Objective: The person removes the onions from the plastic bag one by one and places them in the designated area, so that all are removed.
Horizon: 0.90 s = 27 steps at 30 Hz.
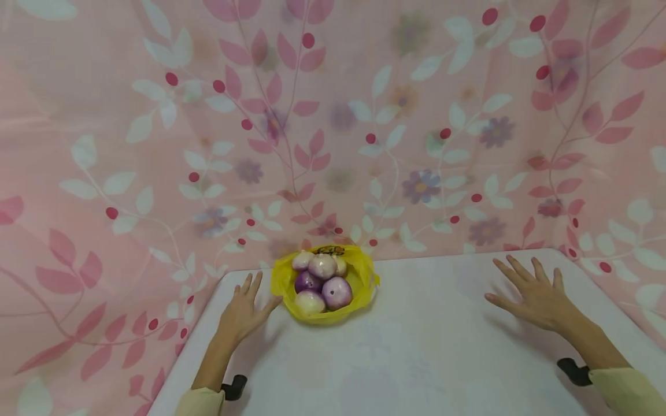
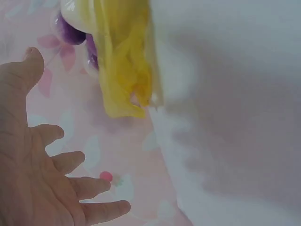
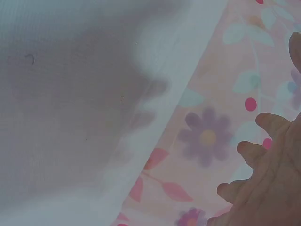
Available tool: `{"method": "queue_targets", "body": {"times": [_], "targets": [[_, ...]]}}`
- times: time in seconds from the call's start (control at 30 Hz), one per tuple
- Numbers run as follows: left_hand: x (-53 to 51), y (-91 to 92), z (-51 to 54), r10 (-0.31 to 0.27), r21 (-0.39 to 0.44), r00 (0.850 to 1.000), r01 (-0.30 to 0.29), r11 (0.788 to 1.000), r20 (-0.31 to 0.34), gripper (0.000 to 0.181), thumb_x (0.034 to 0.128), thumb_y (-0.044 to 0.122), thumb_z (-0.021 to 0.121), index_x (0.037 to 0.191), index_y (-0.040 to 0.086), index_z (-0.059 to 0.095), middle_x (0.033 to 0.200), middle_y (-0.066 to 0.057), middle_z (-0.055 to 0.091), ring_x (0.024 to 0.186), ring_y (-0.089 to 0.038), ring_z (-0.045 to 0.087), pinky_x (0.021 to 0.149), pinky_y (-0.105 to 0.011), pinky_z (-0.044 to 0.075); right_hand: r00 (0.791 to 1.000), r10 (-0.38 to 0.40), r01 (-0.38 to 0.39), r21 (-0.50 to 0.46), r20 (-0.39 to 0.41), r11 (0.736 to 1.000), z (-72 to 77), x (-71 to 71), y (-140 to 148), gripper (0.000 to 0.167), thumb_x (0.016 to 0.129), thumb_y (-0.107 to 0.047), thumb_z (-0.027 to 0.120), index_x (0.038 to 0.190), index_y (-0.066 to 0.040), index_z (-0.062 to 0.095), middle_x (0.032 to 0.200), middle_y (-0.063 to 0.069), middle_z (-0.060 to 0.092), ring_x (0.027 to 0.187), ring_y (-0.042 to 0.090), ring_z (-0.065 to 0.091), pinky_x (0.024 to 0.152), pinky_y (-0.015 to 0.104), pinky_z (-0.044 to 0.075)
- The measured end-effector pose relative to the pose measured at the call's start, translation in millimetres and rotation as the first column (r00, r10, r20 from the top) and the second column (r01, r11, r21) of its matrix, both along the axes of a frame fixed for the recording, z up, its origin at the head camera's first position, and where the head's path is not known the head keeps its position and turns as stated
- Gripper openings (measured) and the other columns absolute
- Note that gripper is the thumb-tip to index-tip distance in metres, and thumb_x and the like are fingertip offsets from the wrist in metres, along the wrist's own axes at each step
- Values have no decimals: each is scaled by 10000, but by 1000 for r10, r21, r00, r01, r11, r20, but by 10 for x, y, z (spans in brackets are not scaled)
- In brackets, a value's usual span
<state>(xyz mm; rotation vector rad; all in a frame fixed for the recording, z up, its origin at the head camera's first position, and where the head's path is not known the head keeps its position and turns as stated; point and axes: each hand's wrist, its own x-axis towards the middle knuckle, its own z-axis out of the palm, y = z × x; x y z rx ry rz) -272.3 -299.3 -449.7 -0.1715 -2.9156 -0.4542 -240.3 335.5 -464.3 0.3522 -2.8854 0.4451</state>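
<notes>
Several purple and white onions (image 1: 337,292) lie heaped in a yellow plastic bag (image 1: 364,303), its mouth spread wide, near the back of the table. My left hand (image 1: 244,315) is held just left of the bag with fingers spread, holding nothing. In the left wrist view that hand (image 2: 37,174) is apart from the bag (image 2: 124,61), and a few onions (image 2: 70,28) show at its edge. Far to the right, my right hand (image 1: 541,300) hovers over the table, fingers spread and holding nothing; the right wrist view shows part of it (image 3: 268,183).
A white-covered table (image 1: 426,358) carries the bag; its back edge meets a pink floral cloth (image 1: 343,144) that hangs behind and at the sides. Dark wrist-worn devices (image 1: 574,371) sit at both cuffs. Hand shadows fall on the tabletop.
</notes>
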Motion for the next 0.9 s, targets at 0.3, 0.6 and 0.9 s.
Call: {"method": "queue_targets", "body": {"times": [0.3, 0.6, 0.9], "targets": [[-235, 118, 73, 60, 91, 998, -58, 994, -10, 1031, 840, 731, 549, 1558, 52, 253, 1532, -277, 308, 1308, -538, 384, 1006, -676, 343, 1000, 12, -12, -16, 20, 1000, -12, 17, -18, 924, 898, -615, 570, 1597, -202, 130, 1584, 261, 184, 1337, 667, 91, 935, 813, -146], [-432, 195, 48, 217, 148, 974, -206, 967, -59, 933, 808, 619, 698, 1434, -31, 461, 1318, -293, 553, 1085, -521, 570, 896, -589, 474, 999, -30, 30, 11, 44, 1000, -14, 57, -64, 952, 885, -657, 550, 1598, -204, 112, 1565, 276, 213, 1294, 687, 158, 907, 861, -40], [-575, 377, -35, 220, 142, 975, -211, 967, -44, 826, 792, 500, 769, 1339, -76, 543, 1250, -298, 598, 1075, -506, 588, 876, -580, 491, 997, -33, 34, -1, 65, 999, 11, 86, -130, 940, 888, -660, 544, 1597, -207, 123, 1563, 275, 223, 1287, 683, 178, 902, 862, 8]]}}
